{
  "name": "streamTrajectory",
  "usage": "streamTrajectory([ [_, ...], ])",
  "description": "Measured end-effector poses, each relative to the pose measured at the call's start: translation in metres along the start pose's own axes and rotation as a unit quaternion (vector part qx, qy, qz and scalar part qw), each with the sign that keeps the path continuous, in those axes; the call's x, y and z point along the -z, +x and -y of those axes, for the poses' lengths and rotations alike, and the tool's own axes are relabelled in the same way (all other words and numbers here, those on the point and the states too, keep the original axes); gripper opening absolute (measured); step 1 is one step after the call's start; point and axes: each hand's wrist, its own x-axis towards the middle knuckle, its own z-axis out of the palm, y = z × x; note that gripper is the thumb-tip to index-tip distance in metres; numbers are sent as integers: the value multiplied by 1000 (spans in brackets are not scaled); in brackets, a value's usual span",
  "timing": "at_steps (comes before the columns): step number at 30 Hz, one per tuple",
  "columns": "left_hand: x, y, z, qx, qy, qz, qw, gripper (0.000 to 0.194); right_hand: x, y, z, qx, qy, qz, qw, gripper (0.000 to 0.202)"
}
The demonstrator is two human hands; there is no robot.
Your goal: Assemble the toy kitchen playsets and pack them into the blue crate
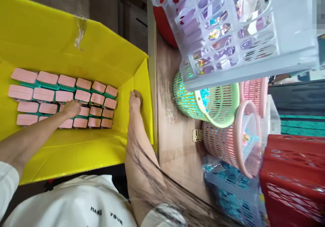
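Inside a large yellow box [101,47] stand several rows of small boxes with pink tops and green sides. My left hand [72,108] reaches over the middle rows, its fingers bent down and closed on a pink-topped box [84,111]; the fingertips are partly hidden. My right hand [135,100] is at the right inner wall of the yellow box, with curled fingers. Whether anything is in that hand is hidden. Strands of dark hair cross my right forearm.
Right of the yellow box is a wooden surface [177,139]. On it are a light green basket [223,108], a pink basket [218,142] and a bag of blue pieces [231,183]. A white crate [286,27] with purple pieces overhangs them. A red crate [291,173] stands lower right.
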Motion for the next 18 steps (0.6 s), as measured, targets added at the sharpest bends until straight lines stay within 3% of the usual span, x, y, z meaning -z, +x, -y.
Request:
streamTrajectory([
  [4, -3, 14, -5, -38, 14, 6, 999, 31, -7, -2, -20, -24, 4, 26, 999, 48],
  [10, -1, 41, -22, -120, 13, 17, 993, 24, -31, 23, -10, -41, -40, 61, 997, 54],
  [14, 6, 79, -37, -146, 2, 23, 989, 18, -50, 47, 0, -67, -90, 115, 987, 55],
  [18, 4, 123, -50, -134, -2, 2, 991, 28, -81, 69, 2, -90, -143, 159, 973, 65],
])
